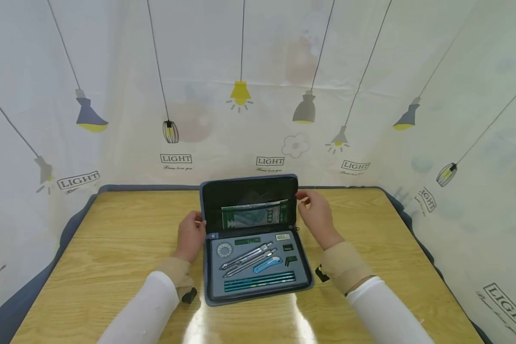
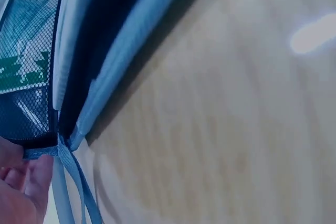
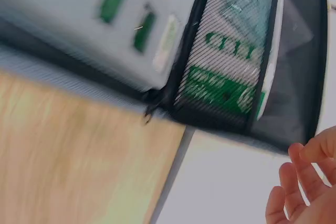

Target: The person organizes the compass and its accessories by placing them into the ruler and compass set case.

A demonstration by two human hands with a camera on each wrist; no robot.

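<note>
A blue zippered stationery case (image 1: 302, 274) lies open on the table, its black-lined lid (image 1: 249, 190) raised at the back. In the lid's mesh pocket sits a green-and-clear packet (image 1: 254, 216). My left hand (image 1: 191, 236) pinches the lid's left edge near the hinge. At the lid's upper right edge is my right hand (image 1: 318, 215), its fingertips touching the edge with the fingers loosely bent. In the tray lie two silver compass-like tools (image 1: 246, 256), a light-blue cutter (image 1: 267, 264), several teal pencils (image 1: 259, 282) and a round white disc (image 1: 224, 250).
Small green pieces (image 1: 288, 248) and a white eraser (image 1: 282, 237) fill the tray's right side. The wooden table (image 1: 124, 239) has a dark blue border. A pale curtain (image 1: 258, 134) with printed lamps rises behind and at both sides.
</note>
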